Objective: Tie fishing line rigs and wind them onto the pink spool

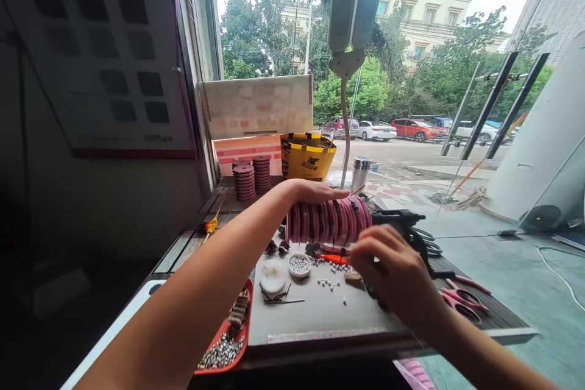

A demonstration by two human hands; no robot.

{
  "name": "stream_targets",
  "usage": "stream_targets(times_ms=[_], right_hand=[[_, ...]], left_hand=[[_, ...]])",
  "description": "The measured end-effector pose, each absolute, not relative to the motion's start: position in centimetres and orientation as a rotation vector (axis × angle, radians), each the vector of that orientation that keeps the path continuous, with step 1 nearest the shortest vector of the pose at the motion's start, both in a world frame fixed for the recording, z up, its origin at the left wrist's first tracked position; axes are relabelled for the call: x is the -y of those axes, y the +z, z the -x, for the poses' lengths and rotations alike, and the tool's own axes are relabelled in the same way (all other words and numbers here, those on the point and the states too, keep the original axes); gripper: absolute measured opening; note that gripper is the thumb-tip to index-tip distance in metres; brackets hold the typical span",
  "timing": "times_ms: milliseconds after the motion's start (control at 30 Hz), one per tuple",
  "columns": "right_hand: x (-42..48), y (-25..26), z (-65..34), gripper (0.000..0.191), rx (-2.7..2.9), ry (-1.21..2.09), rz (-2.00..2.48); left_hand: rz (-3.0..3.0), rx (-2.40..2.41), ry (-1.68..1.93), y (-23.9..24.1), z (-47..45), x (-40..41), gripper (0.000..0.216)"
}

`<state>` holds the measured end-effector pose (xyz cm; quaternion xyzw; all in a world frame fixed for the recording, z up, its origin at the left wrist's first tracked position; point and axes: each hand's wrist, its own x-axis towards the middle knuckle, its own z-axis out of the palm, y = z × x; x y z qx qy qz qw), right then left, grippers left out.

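My left hand (315, 194) reaches across the work table and grips a long sideways stack of pink discs (329, 220), held a little above the grey mat (315, 311). Just right of and below that stack, my right hand (393, 268) hovers with fingers curled; whether it holds anything is hidden. A black glue gun (398, 219) lies just behind the right hand. A small white dish of pale beads (299, 264) and loose beads (329, 284) lie on the mat under the stack.
Two upright stacks of dark pink discs (251, 178) stand at the back beside a yellow bucket (307, 156) and a metal cup (361, 173). A red tray of beads (226, 344) sits front left. Pink-handled scissors (461, 298) lie at the right. A white lamp (351, 24) hangs overhead.
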<state>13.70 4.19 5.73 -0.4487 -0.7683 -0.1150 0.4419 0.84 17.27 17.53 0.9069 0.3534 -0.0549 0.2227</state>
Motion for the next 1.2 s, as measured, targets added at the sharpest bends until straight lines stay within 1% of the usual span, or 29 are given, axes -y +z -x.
stream_targets(times_ms=[33, 100, 167, 233, 400, 500, 567, 633, 700, 767, 867, 1033, 1200], right_hand=[[-3.9, 4.6, -13.8, 0.016, 1.984, -0.194, 1.157], [-3.7, 2.3, -13.9, 0.016, 2.141, 0.059, 1.397], [-4.0, 0.3, -13.9, 0.022, 2.197, 0.243, 1.684], [-4.7, -1.1, -13.6, 0.026, 2.213, 0.27, 1.826], [-5.7, -2.5, -12.5, 0.025, 2.263, 0.16, 1.793], [-5.1, -1.5, -12.7, 0.023, 2.236, 0.162, 1.715], [-4.5, 0.4, -13.5, 0.021, 2.161, 0.222, 1.579], [-4.0, 2.9, -14.5, 0.022, 1.923, 0.419, 1.368], [-4.0, 5.3, -15.5, 0.028, 1.603, 0.658, 1.158], [-4.4, 6.9, -16.0, 0.033, 1.4, 0.785, 1.051], [-5.1, 7.6, -16.1, 0.032, 1.326, 0.802, 1.031], [-5.5, 7.0, -15.9, 0.026, 1.328, 0.775, 1.003], [-5.7, 6.9, -16.1, 0.025, 1.317, 0.776, 0.989]], left_hand=[[-2.525, -0.974, -0.171, 17.6, -0.9, -17.1, 0.065], [-2.567, -0.97, -0.199, 17.6, -1.0, -16.9, 0.065], [-2.602, -0.97, -0.215, 17.7, -1.1, -16.7, 0.064], [-2.63, -0.975, -0.231, 17.8, -1.2, -16.6, 0.064], [-2.68, -0.969, -0.238, 18.0, -1.1, -16.6, 0.062], [-2.691, -0.982, -0.221, 18.0, -1.0, -16.8, 0.061], [-2.68, -0.988, -0.209, 17.9, -1.0, -16.9, 0.061], [-2.657, -0.985, -0.195, 17.8, -0.9, -17.1, 0.06], [-2.63, -0.985, -0.186, 17.7, -0.9, -17.3, 0.059], [-2.609, -0.989, -0.181, 17.8, -0.9, -17.5, 0.06], [-2.586, -0.992, -0.181, 17.9, -0.9, -17.7, 0.063], [-2.538, -0.986, -0.202, 18.0, -0.9, -17.9, 0.064], [-2.507, -0.984, -0.21, 18.0, -0.9, -18.1, 0.064]])
